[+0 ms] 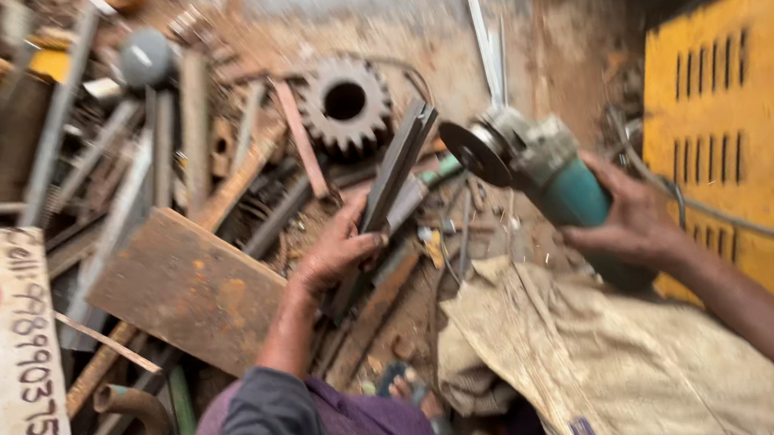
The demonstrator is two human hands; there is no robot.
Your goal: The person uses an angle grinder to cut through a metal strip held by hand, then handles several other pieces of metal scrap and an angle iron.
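My left hand (339, 249) grips a long dark steel angle bar (394, 171) that rises tilted toward the upper right. My right hand (631, 217) holds a teal angle grinder (549, 172) by its body. The grinder's dark disc (474, 153) points left and sits just right of the bar's upper end; whether they touch is unclear. A dirty beige sack (591, 358) covers my lap below the grinder. My foot in a sandal (410, 391) shows near the bottom centre.
A large rusty gear (345, 106) lies behind the bar amid a heap of scrap rods and strips (151, 144). A rusty flat plate (185, 289) lies to the left, with a white painted board (3, 367) at far left. A yellow slotted metal panel (748, 125) stands on the right.
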